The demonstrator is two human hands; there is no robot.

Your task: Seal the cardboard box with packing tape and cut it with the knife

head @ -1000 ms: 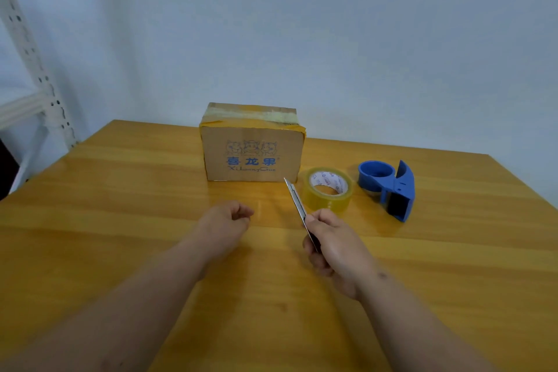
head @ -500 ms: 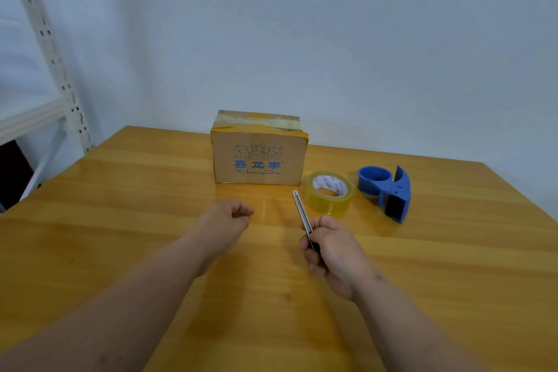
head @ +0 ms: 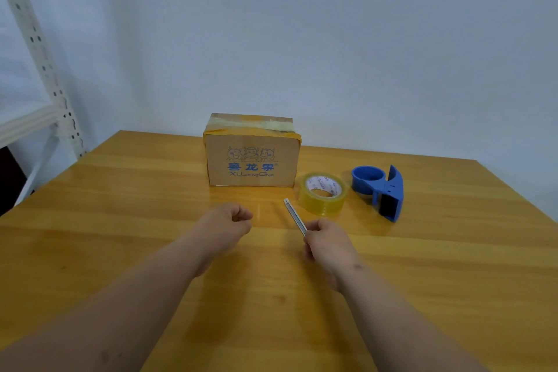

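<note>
My right hand (head: pixel 327 243) gripped the knife (head: pixel 295 217) at frame centre, left hand (head: pixel 225 222) curled empty, taped cardboard box (head: pixel 252 160) behind, tape roll (head: pixel 322 193) centre-right on the desk (head: pixel 120 205).

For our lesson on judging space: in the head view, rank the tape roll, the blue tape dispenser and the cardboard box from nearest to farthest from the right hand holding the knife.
1. Tape roll, just ahead of the right hand, slightly right.
2. Cardboard box, farther back and left.
3. Blue tape dispenser, out to the right.
Box and dispenser are nearly too close to call.
</note>
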